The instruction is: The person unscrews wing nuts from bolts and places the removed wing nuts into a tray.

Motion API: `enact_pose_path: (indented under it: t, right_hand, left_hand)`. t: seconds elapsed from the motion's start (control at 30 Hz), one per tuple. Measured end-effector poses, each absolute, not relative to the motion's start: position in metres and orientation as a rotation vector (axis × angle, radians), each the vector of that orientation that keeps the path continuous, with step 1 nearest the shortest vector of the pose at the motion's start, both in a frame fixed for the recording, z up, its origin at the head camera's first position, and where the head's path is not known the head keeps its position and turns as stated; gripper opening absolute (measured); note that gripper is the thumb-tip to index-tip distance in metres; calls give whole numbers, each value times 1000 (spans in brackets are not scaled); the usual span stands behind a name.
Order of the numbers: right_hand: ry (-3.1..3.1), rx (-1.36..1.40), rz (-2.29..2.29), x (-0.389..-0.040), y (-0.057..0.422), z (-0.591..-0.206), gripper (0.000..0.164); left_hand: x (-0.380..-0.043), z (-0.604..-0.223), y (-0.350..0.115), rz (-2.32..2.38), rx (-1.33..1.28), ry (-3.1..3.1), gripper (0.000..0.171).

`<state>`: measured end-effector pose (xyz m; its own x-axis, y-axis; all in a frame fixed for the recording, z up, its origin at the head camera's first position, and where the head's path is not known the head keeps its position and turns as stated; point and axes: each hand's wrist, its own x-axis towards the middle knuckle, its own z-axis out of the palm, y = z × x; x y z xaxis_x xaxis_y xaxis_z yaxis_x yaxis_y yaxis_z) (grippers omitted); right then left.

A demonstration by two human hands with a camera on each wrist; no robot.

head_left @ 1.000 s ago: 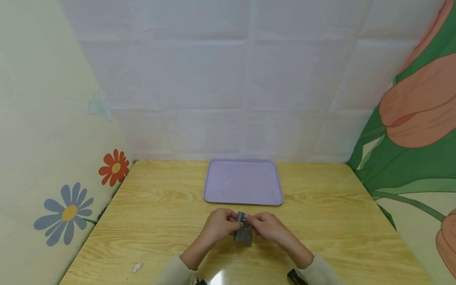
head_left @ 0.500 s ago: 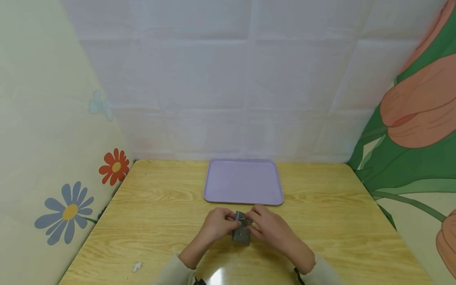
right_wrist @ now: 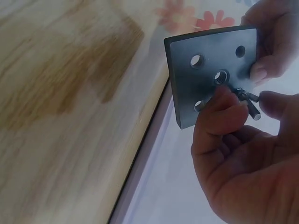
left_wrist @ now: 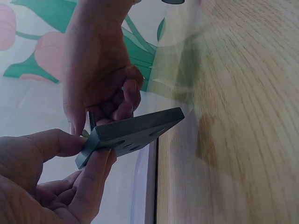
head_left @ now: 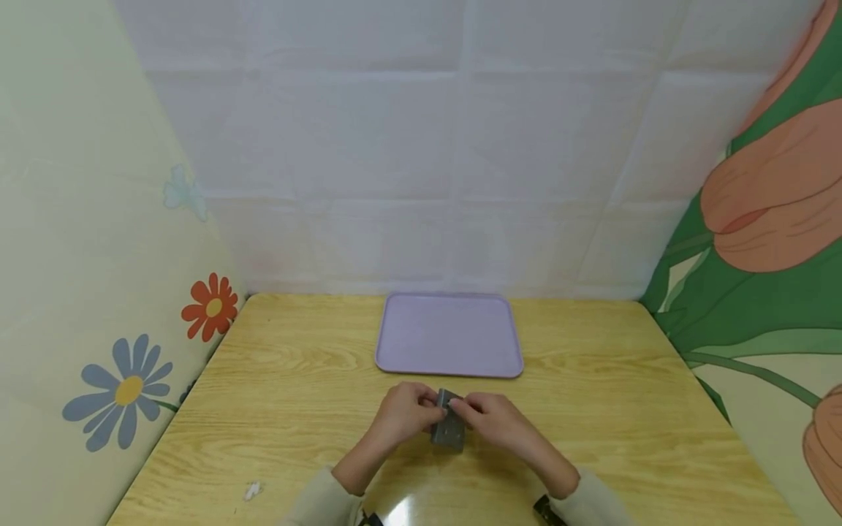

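A flat dark grey metal plate (right_wrist: 187,88) with several round holes is held up above the table. My left hand (head_left: 406,410) pinches one corner of it between thumb and fingers. Through the hole near that corner runs a threaded bolt (left_wrist: 91,119), carrying a small wing nut (right_wrist: 244,94) close to the plate's face. My right hand (head_left: 496,418) has its thumb and index finger at the wing nut's wings, pinching it. From the head, the right fingers cover the nut.
A lilac tray (head_left: 450,336) lies on the wooden table (head_left: 296,409) beyond the hands, near the back wall. A small white scrap (head_left: 253,490) is at the front left. Flower-printed cloths hang on both sides.
The right hand lifted and spread its fingers at the wing nut half a second ago, then lowered and closed in on it again. The left hand keeps its hold on the plate.
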<state>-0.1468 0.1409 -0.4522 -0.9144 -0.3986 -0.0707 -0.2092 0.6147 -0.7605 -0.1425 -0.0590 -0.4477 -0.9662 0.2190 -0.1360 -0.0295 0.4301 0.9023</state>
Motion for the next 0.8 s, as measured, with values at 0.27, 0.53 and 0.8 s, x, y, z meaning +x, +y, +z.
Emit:
enact_pose_path:
  t: [0.27,0.53,0.8]
  right_hand:
    - [3099,-1128,-695,-145,142,-461,21]
    - [3194,-1200,-729,-146,146,-461,25]
    - [2509,-300,-1277,-146,144,-450,61]
  left_hand:
    - [-143,-449,-60,1535,164,2468,19]
    - [-144,-447,-60,1550,155,2444,20]
    - [-143,-447,-59,1537,169,2476,20]
